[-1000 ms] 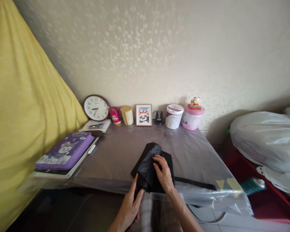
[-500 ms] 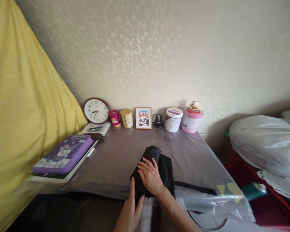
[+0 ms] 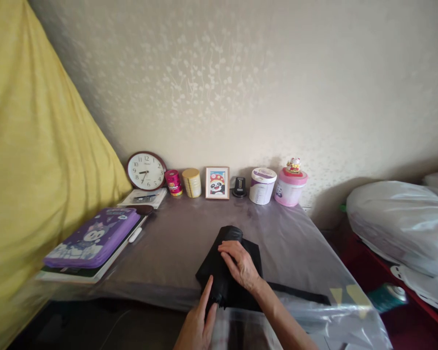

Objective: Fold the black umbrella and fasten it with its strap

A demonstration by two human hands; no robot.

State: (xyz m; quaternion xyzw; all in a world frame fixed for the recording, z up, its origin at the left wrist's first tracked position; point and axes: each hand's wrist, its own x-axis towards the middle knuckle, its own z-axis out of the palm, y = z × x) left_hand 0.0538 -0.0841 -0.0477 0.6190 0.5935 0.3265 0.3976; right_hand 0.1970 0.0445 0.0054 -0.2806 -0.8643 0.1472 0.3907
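Note:
A black folding umbrella (image 3: 213,272), its cloth partly loose, lies at the near edge of the table. A flap of the cloth spreads to the right, and a long black strap (image 3: 299,292) trails off that way. My right hand (image 3: 240,265) rests on top of the rolled cloth, its fingers extended and close together. At the near, ruffled end, my left hand (image 3: 197,321) holds the umbrella, with the index finger stretched along it and the thumb on the other side. Its remaining fingers are hidden.
Along the wall stand a clock (image 3: 146,171), a pink can (image 3: 173,183), a yellow canister (image 3: 191,183), a picture frame (image 3: 217,196), a black device (image 3: 239,187) and two tubs (image 3: 263,187). A purple case (image 3: 91,238) lies on books at left. Right of the table sits a bagged bundle (image 3: 397,218).
My right hand has slid slightly right across the cloth, with its fingers drawn closer together. The left hand stays at the near end. The view has tilted up a little.

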